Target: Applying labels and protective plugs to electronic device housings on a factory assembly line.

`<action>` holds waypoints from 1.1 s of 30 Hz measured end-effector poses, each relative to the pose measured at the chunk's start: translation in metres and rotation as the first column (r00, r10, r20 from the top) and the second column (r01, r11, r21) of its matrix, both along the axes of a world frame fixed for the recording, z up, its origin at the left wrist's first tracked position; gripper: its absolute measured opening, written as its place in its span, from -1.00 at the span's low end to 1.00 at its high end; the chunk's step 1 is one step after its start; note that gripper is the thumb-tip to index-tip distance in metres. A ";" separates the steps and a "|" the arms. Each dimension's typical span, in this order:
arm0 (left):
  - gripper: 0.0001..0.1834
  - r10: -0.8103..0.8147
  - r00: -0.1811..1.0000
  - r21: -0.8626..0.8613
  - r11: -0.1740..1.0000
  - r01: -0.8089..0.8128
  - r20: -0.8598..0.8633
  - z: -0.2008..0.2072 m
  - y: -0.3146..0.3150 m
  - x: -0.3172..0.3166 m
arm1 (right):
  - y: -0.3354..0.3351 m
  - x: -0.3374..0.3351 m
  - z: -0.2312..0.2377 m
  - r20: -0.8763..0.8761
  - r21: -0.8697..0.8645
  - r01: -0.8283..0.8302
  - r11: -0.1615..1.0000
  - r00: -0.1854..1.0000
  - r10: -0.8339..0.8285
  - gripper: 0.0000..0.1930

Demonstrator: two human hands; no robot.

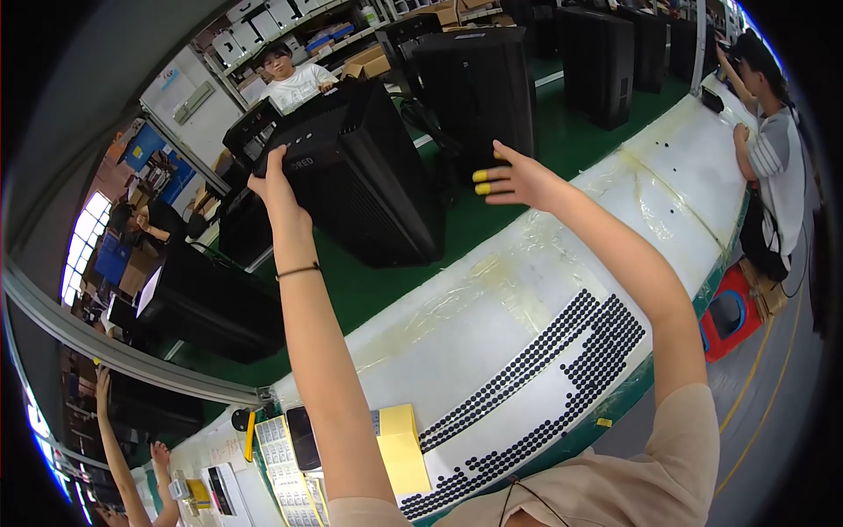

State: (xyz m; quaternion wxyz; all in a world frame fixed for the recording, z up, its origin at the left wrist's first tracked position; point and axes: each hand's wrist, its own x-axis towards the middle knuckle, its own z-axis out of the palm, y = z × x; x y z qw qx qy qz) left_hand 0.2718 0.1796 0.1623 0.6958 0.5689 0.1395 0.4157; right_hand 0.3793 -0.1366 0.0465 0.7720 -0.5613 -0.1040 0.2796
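Note:
A tall black computer case (369, 176) with ribbed sides and small round buttons on top stands tilted on the green strip in front of me. My left hand (274, 184) grips its upper left edge, the thumb over the top; the other fingers are partly hidden. To the right of the case my right hand (525, 183) hangs in the air, fingers spread, holding nothing. Yellow covers sit on some of its fingertips. Behind that hand is another black case (479, 92). A sheet of black round pads (518, 382) lies on the white table nearest me.
More black cases (597, 66) line the green strip. A yellow paper pad (404, 448), a dark phone (303, 437) and label sheets (279, 457) lie by my left arm. People work across, left and right (773, 149). A red stool (731, 312) stands at right.

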 end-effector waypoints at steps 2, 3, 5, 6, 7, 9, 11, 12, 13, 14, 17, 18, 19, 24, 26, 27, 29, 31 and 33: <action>-0.17 -0.019 0.997 -0.010 1.000 0.020 0.071 -0.004 -0.023 -0.021 | -0.006 -0.007 0.005 -0.114 -0.001 -0.156 0.988 0.981 0.155 -0.02; -0.19 -0.019 0.992 0.007 1.000 0.018 0.122 -0.004 -0.025 -0.034 | -0.006 -0.014 0.012 -0.112 0.004 -0.165 0.986 0.980 0.165 -0.02; -0.26 -0.027 0.981 0.053 0.998 0.017 0.193 -0.013 -0.034 -0.054 | -0.006 -0.022 0.016 -0.126 0.021 -0.182 0.983 0.975 0.184 0.01; -0.26 -0.020 0.982 0.047 0.999 0.011 0.190 -0.018 -0.037 -0.062 | -0.008 -0.025 0.017 -0.129 0.016 -0.188 0.982 0.973 0.189 0.01; -0.29 -0.068 0.972 0.111 0.993 0.044 0.225 -0.023 -0.038 -0.071 | -0.009 -0.027 0.017 -0.138 0.034 -0.221 0.975 0.965 0.223 0.00; -0.35 -0.155 0.950 0.183 0.977 0.108 0.270 -0.033 -0.047 -0.089 | -0.007 -0.036 0.014 -0.188 0.060 -0.219 0.974 0.956 0.227 -0.06; -0.36 -0.245 0.925 0.193 0.962 0.194 0.291 -0.043 -0.051 -0.100 | -0.014 -0.047 0.003 -0.216 0.081 -0.259 0.962 0.938 0.271 -0.08; -0.37 -0.320 0.896 0.220 0.940 0.260 0.307 -0.047 -0.049 -0.110 | -0.009 -0.056 -0.001 -0.239 0.119 -0.314 0.942 0.912 0.334 -0.11; -0.39 -0.367 0.857 0.159 0.930 0.331 0.362 -0.052 -0.047 -0.115 | -0.005 -0.067 -0.006 -0.285 0.115 -0.289 0.951 0.907 0.310 -0.17; -0.43 -0.443 0.753 0.053 0.875 0.481 0.487 -0.060 -0.041 -0.113 | 0.002 -0.079 -0.013 -0.297 0.108 -0.304 0.946 0.899 0.323 -0.17; -0.43 -0.393 0.712 -0.238 0.755 0.611 0.582 -0.089 -0.050 -0.111 | 0.004 -0.095 -0.035 -0.418 0.184 -0.084 0.979 0.895 0.155 -0.30; -0.44 -0.423 0.746 -0.127 0.823 0.554 0.514 -0.109 -0.047 -0.116 | 0.008 -0.104 -0.037 -0.430 0.179 -0.113 0.977 0.885 0.181 -0.30; -0.45 -0.445 0.780 -0.012 0.866 0.501 0.440 -0.133 -0.046 -0.118 | 0.011 -0.115 -0.038 -0.388 0.048 -0.163 0.985 0.906 0.169 -0.29; -0.46 -0.673 0.707 -0.534 0.525 0.663 0.216 -0.142 -0.061 -0.133 | 0.012 -0.120 -0.078 -0.285 -0.079 -0.083 0.993 0.957 0.057 -0.23; -0.34 -0.652 0.728 -0.336 0.651 0.681 0.212 -0.124 -0.079 -0.149 | 0.021 -0.121 -0.074 -0.050 -0.067 0.020 0.998 0.998 -0.024 -0.19; -0.27 -0.610 0.779 -0.242 0.742 0.626 0.146 -0.108 -0.083 -0.161 | 0.027 -0.125 -0.058 -0.039 -0.059 -0.016 0.998 0.999 0.014 -0.21; -0.04 -0.533 0.846 0.044 0.844 0.534 -0.025 -0.080 -0.081 -0.181 | 0.048 -0.134 -0.024 0.103 -0.008 -0.029 1.000 0.994 0.030 -0.31; 0.05 -0.446 0.895 0.264 0.866 0.425 0.020 -0.064 -0.085 -0.184 | 0.061 -0.110 -0.022 0.193 0.014 -0.079 0.997 0.978 0.074 -0.36; 0.14 -0.344 0.934 0.483 0.837 0.259 0.095 -0.065 -0.086 -0.187 | 0.082 -0.104 -0.021 0.227 0.023 0.057 0.998 0.972 -0.061 -0.45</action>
